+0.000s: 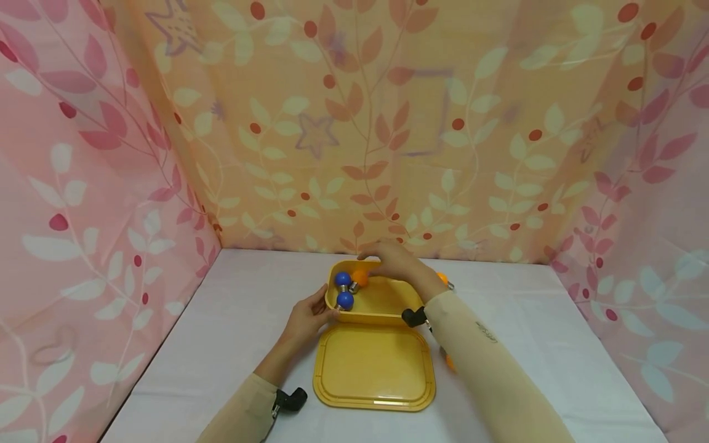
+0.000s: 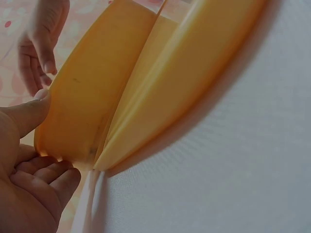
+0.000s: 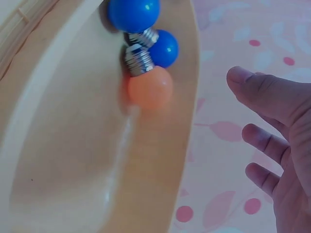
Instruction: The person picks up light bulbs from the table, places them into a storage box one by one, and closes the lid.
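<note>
A yellow plastic box stands at the back of the table, two blue light bulbs and an orange light bulb lying in its left end. My left hand grips the box's left front corner, thumb on the wall and fingers curled beneath in the left wrist view. Over the back rim hovers my right hand. In the right wrist view the right hand holds nothing, its thumb and fingers spread apart, beside the box wall.
A yellow lid lies flat in front of the box. Right of the box is another orange bulb, partly behind the right forearm. An orange thing shows under the right sleeve. Patterned cloth walls enclose the table.
</note>
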The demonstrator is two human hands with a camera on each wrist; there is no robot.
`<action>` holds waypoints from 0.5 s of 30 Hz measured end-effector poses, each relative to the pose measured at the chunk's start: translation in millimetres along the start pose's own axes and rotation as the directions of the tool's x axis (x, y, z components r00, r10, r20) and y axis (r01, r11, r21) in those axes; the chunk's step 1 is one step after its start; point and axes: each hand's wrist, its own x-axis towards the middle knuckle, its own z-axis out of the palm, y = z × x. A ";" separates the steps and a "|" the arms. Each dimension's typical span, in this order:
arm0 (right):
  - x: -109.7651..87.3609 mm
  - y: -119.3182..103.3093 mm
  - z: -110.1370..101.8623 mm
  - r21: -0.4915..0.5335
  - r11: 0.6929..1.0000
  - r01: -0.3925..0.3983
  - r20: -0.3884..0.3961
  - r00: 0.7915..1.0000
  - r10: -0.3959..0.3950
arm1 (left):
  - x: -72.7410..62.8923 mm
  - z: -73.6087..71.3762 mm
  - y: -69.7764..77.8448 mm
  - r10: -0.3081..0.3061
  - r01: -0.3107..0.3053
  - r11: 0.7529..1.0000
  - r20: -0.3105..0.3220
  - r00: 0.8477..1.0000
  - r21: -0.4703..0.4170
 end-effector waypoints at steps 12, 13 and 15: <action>-24.7 -8.2 -19.9 0.064 0.997 0.030 -0.094 0.995 -0.024 | -0.1 0.5 0.5 0.011 -0.011 1.000 0.000 1.000 0.007; -27.3 -8.5 -21.3 0.077 0.997 0.030 -0.098 0.995 -0.023 | 0.1 0.5 0.1 0.012 -0.012 1.000 -0.001 1.000 0.009; -32.7 -8.5 -23.8 0.087 0.996 0.030 -0.110 0.994 -0.021 | 0.5 0.6 -1.3 0.013 -0.013 1.000 -0.002 1.000 0.010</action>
